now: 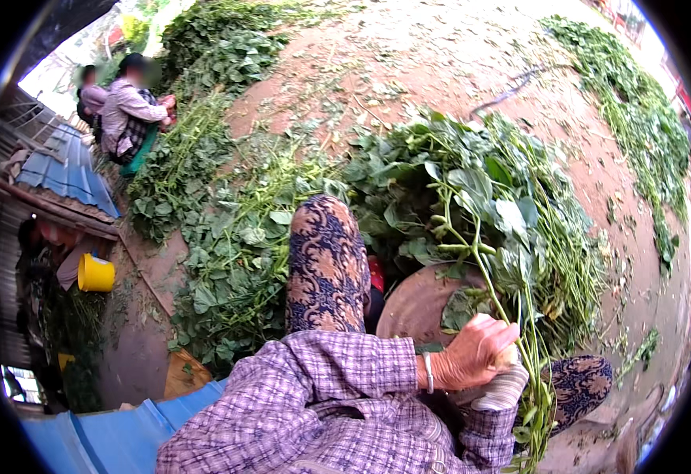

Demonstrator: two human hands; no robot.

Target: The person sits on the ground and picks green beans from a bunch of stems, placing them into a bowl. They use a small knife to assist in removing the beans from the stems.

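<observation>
My left hand (479, 352), bare with a bangle at the wrist, has its fingers closed at a green soybean stalk (487, 278) with pods and leaves. Partly hidden behind it is my right hand (502, 385), in a striped glove with bare fingertips, against the lower stalks of the same plants. Green pods (453, 247) hang along the raised stem. Below the hands, between my knees, sits a round shallow basin (402, 305) with leaves in it. A large heap of soybean plants (559, 237) lies just beyond the basin.
More cut plants (233, 249) spread past my left knee (328, 266). Two people (129, 112) sit by another pile at the upper left. A yellow bucket (95, 272) stands at the left, near blue corrugated sheeting (67, 166). Another plant row (636, 118) lies far right.
</observation>
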